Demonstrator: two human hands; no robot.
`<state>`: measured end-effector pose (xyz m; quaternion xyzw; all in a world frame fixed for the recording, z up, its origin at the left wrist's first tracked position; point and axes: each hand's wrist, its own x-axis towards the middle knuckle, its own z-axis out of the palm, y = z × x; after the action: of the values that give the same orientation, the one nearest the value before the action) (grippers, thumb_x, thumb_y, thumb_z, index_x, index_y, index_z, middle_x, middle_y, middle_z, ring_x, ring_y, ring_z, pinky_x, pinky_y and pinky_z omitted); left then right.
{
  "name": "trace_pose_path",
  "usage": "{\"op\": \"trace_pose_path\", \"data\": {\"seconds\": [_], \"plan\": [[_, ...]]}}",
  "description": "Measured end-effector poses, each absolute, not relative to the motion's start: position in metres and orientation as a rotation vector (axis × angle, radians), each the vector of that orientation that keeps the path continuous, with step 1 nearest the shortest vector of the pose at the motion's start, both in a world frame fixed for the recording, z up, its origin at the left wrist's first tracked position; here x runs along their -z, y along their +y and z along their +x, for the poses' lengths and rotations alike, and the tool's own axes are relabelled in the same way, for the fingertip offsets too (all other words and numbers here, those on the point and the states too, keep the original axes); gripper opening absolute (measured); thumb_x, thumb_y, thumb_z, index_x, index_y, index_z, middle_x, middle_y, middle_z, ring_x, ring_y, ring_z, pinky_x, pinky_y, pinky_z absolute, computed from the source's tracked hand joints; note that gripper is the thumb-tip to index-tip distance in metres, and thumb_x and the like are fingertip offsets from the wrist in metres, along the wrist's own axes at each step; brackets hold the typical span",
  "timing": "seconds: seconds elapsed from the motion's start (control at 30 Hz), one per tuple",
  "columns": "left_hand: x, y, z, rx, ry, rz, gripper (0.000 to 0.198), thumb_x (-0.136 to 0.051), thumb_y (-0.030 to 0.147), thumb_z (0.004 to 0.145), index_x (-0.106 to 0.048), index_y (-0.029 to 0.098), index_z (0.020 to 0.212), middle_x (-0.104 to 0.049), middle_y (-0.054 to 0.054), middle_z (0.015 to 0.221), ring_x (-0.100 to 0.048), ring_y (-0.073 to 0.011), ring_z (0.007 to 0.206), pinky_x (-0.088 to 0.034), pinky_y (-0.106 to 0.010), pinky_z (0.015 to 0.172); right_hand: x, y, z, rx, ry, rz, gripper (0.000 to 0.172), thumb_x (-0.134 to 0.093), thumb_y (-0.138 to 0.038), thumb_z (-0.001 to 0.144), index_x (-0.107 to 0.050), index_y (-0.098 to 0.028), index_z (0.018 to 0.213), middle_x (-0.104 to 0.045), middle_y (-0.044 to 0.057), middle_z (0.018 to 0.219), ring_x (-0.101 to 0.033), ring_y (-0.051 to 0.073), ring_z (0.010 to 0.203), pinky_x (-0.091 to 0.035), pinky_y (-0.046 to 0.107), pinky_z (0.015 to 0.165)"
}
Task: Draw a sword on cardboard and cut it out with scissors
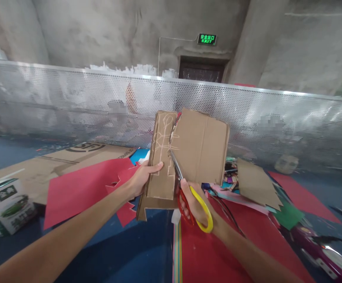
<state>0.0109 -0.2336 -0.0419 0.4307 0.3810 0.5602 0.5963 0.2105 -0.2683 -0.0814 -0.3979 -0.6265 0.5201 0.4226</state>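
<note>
A brown cardboard piece (203, 145) with a drawn outline on its left part is held upright in front of me. My left hand (141, 179) grips its lower left edge, the thumb lying on the front face. My right hand (193, 202) is closed round scissors (202, 206) with one yellow and one red handle loop. The blades point up and left and meet the cardboard beside the drawing. A ragged cut runs from the top edge down to the blades. The fingers of my left hand behind the cardboard are hidden.
Red paper (85, 188) and a flat cardboard sheet (70, 157) lie at left, near a green and white box (8, 206). At right are red sheets (218, 251), a cardboard scrap (256, 182), green paper (289, 212) and a purple device (324, 251). A perforated metal panel (70, 106) stands behind.
</note>
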Motion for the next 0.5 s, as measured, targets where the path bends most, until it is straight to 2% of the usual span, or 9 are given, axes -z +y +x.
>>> {"op": "trace_pose_path", "data": {"seconds": [0.3, 0.4, 0.5], "plan": [[0.043, -0.234, 0.007, -1.28, 0.873, 0.948, 0.03, -0.081, 0.026, 0.077, -0.066, 0.02, 0.102, -0.081, -0.007, 0.083, -0.077, -0.0249, 0.067, -0.066, -0.039, 0.064, 0.093, -0.271, 0.203, -1.369, -1.522, -0.927, 0.063, -0.042, -0.082, 0.091, -0.052, -0.021, 0.08, -0.043, -0.007, 0.052, -0.039, 0.008, 0.033, -0.033, 0.018, 0.031], [0.047, -0.232, 0.007, -1.259, 0.857, 0.935, 0.027, -0.08, 0.027, 0.079, -0.068, 0.018, 0.102, -0.081, -0.008, 0.083, -0.077, -0.0247, 0.067, -0.066, -0.038, 0.066, 0.086, -0.278, 0.202, -1.408, -1.507, -0.96, 0.067, -0.04, -0.085, 0.089, -0.047, -0.021, 0.071, -0.04, -0.007, 0.049, -0.037, 0.007, 0.033, -0.032, 0.018, 0.031], [0.05, -0.231, 0.008, -1.232, 0.843, 0.905, 0.032, -0.077, 0.028, 0.082, -0.069, 0.017, 0.11, -0.081, -0.01, 0.085, -0.078, -0.0253, 0.07, -0.066, -0.037, 0.068, 0.078, -0.283, 0.2, -1.433, -1.501, -1.014, 0.071, -0.039, -0.089, 0.085, -0.042, -0.022, 0.064, -0.04, -0.006, 0.047, -0.037, 0.007, 0.033, -0.031, 0.018, 0.031]]}}
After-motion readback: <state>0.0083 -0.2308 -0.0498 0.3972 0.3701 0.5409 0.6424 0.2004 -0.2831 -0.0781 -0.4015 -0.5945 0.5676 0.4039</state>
